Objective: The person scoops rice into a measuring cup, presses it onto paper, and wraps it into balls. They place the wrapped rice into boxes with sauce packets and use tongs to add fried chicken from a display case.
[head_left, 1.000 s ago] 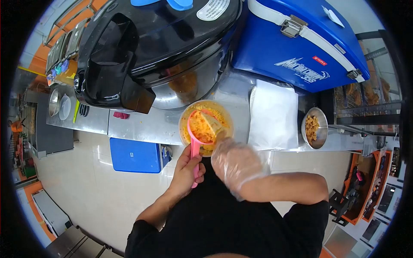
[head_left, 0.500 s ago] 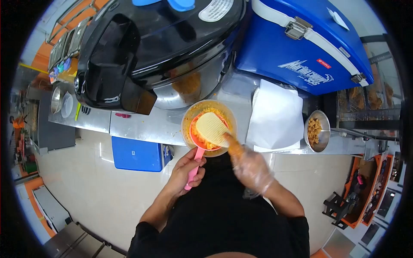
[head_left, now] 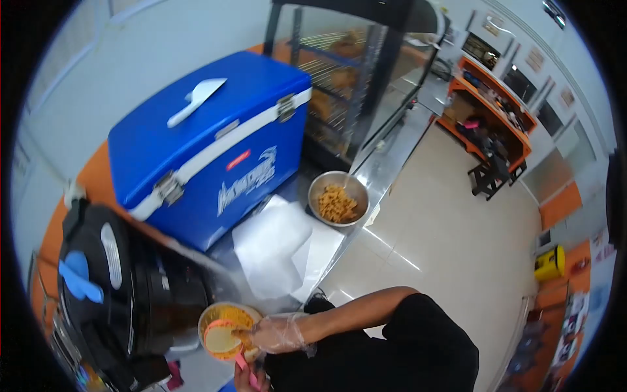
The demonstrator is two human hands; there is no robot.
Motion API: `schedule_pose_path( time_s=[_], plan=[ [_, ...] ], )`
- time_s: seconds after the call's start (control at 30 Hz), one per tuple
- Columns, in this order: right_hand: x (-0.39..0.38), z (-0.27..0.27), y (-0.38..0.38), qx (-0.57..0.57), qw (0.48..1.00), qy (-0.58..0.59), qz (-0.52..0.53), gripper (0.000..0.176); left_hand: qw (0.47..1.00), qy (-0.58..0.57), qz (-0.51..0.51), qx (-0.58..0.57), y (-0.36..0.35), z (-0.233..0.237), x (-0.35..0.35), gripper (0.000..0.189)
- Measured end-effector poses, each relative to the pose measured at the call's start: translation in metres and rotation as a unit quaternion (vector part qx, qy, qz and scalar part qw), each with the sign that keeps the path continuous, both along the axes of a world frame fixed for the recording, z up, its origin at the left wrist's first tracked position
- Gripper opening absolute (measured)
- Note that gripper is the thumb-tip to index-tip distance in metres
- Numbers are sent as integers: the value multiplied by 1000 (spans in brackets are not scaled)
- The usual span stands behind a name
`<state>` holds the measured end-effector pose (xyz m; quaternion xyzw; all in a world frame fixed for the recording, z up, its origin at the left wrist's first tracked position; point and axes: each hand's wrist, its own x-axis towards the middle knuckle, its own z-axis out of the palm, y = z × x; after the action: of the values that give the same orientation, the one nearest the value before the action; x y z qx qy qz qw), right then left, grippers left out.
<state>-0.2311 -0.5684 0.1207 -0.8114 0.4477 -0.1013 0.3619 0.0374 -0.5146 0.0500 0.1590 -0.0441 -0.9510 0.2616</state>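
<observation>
A clear round tub point(head_left: 202, 320) of yellow-orange food, perhaps rice, stands at the lower left of the view. Inside it is the round bowl of a pink scoop, its handle point(head_left: 246, 372) gripped by my left hand point(head_left: 243, 382), which the bottom edge partly cuts off. My right hand point(head_left: 277, 334) wears a clear plastic glove smeared orange near the fingers. Its fingers close round the handle of a cream rice paddle point(head_left: 222, 340), whose flat blade lies over the scoop's bowl. The glove hides most of the paddle's handle.
Left of the tub stands a large black cooker point(head_left: 157, 287) with a blue paddle point(head_left: 80, 276) on its lid. Behind are a blue cooler box point(head_left: 215, 150) carrying a white scoop point(head_left: 196, 101), white paper sheets point(head_left: 271, 242), a steel bowl point(head_left: 359, 189) of brown pieces, and a glass display cabinet point(head_left: 339, 72).
The view has swung to the right, so the tub and hands now appear at lower left. Both hands keep their holds on the scoop and the paddle.
</observation>
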Motion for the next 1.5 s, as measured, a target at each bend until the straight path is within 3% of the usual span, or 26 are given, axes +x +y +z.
schedule_pose_path(
  time_s=[0.03, 0.07, 0.13, 0.17, 0.2, 0.23, 0.27, 0.33, 0.37, 0.4, 0.43, 0.47, 0.5, 0.53, 0.57, 0.63, 0.73, 0.93, 1.13, 1.2, 1.27, 1.47, 1.5],
  plan=[
    [-1, -1, -1, 11, 1000, 12, 7, 47, 1000, 23, 1, -20, -2, -10, 0, 35],
    [0, -1, 2, -15, 998, -58, -34, 44, 999, 27, -9, -34, -6, -7, -3, 35],
    [-10, 3, -2, -19, 994, -109, -20, 37, 996, -85, -4, 14, -5, 8, 6, 34],
    [-18, 11, -7, -33, 993, -110, -27, 37, 996, -86, -11, 1, -1, -5, 11, 34],
    [-26, 22, -13, -18, 991, -115, -60, 34, 966, -247, 42, -71, 8, -23, 19, 35],
    [-34, 30, -17, 3, 988, -123, -88, 31, 901, -401, 99, -136, 15, -29, 20, 36],
    [-41, 27, -24, 2, 989, -128, -80, 31, 898, -405, 106, -135, 10, -11, 2, 36],
    [-48, 12, -37, -144, 987, -23, -64, 25, 833, -543, 91, -48, 1, 22, -16, 38],
    [-63, 22, -43, -165, 986, 11, -29, 18, 833, -455, 315, 21, -5, -25, -10, 46],
    [-67, -9, -52, -297, 953, -39, -38, 17, 692, -532, 261, -412, 11, -11, -39, 42],
    [-88, 29, -56, -270, 958, 70, 66, 17, 888, -331, 317, -20, 9, 34, -44, 28],
    [-93, 22, -62, -264, 961, 26, 75, 19, 898, -310, 307, -51, 7, 67, -67, 31],
    [-101, 38, -69, -201, 972, 31, 116, 19, 910, -252, 325, -47, 5, 67, -64, 34],
    [-96, 67, -65, -166, 984, 49, 38, 31, 905, -266, 331, -9, 1, 76, -67, 35],
    [-96, 70, -71, -171, 976, 64, 116, 38, 911, -257, 321, -36, 1, 68, -60, 39],
    [-73, 66, -75, -98, 966, 185, 150, 38, 909, -276, 312, -10, -6, 74, -63, 45],
    [-40, 64, -69, -73, 947, 213, 229, 30, 919, -237, 315, 7, -1, 70, -56, 42],
    [36, -4, -107, -104, 916, 301, 244, 20, 936, -173, 304, 26, -3, 52, -29, 38],
    [33, -35, -107, 27, 928, 211, 307, 22, 947, -146, 284, 38, -8, 42, -19, 32],
    [28, -40, -108, 48, 954, 103, 277, 24, 949, -166, 269, 19, -7, 41, -17, 32],
    [26, -34, -112, 104, 953, 137, 251, 26, 949, -176, 260, 27, -4, 42, -18, 31],
    [-16, -24, -121, 114, 968, -21, 221, 28, 948, -187, 256, 31, 3, 54, -22, 33],
    [-22, -18, -121, 147, 968, 6, 204, 29, 944, -191, 268, 24, 3, 59, -22, 31]
  ],
)
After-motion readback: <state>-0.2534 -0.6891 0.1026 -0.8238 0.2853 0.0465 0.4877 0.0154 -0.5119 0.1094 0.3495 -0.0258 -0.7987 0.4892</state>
